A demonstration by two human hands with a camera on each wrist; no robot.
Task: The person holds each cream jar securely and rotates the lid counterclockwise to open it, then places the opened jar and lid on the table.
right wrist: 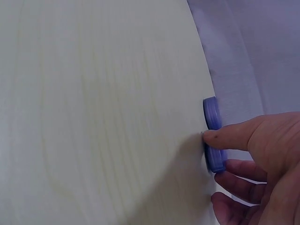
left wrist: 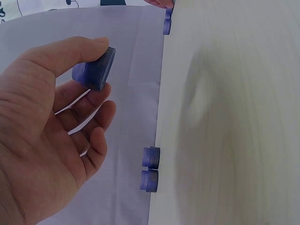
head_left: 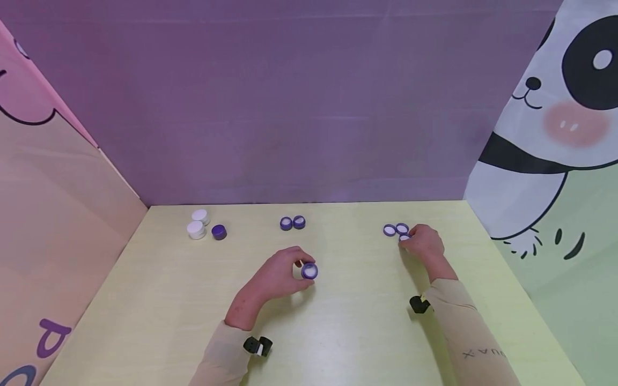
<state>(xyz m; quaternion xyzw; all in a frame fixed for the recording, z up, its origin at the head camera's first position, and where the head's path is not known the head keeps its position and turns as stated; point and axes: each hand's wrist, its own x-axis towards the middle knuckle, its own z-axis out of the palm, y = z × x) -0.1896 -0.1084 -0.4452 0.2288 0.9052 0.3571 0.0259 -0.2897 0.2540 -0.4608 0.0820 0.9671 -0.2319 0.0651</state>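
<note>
My left hand (head_left: 280, 274) pinches a small purple jar (head_left: 309, 271) between thumb and fingers, raised above the table. A pale inside shows at its top, and in the left wrist view the jar (left wrist: 97, 71) is tilted. At the right, my right hand (head_left: 425, 241) holds a flat purple lid (head_left: 404, 237) at the table surface, thumb on one side and fingers on the other. Two more purple lids (head_left: 389, 230) with white insides lie beside it. In the right wrist view the thumb partly hides the held lid (right wrist: 215, 160).
Two open purple jars (head_left: 292, 222) stand side by side at the back middle. Toward the back left are two white jars (head_left: 196, 230) and a dark purple one (head_left: 219, 232). A purple cloth wall (head_left: 309, 107) rises behind the pale wooden table (head_left: 357, 332).
</note>
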